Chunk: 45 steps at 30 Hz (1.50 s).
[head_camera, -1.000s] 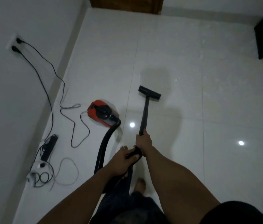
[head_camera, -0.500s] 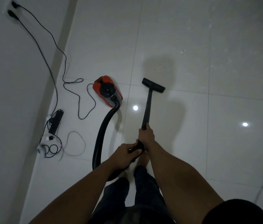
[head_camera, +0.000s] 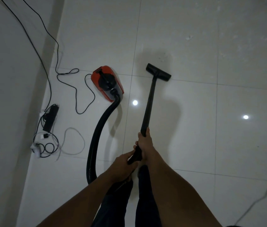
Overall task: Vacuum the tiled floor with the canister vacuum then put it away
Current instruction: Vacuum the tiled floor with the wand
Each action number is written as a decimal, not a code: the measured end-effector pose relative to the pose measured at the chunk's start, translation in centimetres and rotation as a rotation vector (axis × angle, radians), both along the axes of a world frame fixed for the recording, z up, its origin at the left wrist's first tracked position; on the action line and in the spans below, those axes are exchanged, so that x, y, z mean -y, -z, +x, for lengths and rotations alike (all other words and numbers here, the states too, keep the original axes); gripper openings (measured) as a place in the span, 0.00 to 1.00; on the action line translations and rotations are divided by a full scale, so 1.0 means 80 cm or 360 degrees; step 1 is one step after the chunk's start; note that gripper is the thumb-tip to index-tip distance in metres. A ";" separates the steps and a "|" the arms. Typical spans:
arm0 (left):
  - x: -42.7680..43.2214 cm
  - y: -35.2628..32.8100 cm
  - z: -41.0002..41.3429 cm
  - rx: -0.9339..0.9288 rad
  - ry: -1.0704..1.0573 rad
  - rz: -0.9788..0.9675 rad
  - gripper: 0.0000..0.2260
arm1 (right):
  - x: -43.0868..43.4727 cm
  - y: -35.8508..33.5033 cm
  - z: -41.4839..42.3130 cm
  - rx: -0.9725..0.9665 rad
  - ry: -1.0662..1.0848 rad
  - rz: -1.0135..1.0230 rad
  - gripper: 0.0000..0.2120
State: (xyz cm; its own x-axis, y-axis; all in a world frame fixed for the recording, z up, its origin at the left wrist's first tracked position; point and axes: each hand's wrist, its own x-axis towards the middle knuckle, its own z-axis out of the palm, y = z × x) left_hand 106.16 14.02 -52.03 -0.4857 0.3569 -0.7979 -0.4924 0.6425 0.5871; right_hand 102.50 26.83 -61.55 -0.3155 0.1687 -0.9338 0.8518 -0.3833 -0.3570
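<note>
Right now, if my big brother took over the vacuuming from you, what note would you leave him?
Left hand: closed on the handle end of the wand.
Right hand: closed higher up the black wand.
Floor nozzle is flat on the tiled floor, ahead of you.
Red canister sits to the left, its hose curving back to the handle.
Loose cords and a power strip lie by the wall.
Done: cannot tell how much floor is covered.
Left: keep vacuuming, then put it away.
</note>
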 end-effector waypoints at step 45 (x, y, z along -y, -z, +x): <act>-0.309 0.005 -0.367 -0.0003 -0.0046 -0.0017 0.18 | -0.303 0.036 -0.383 0.0009 -0.0425 0.0170 0.31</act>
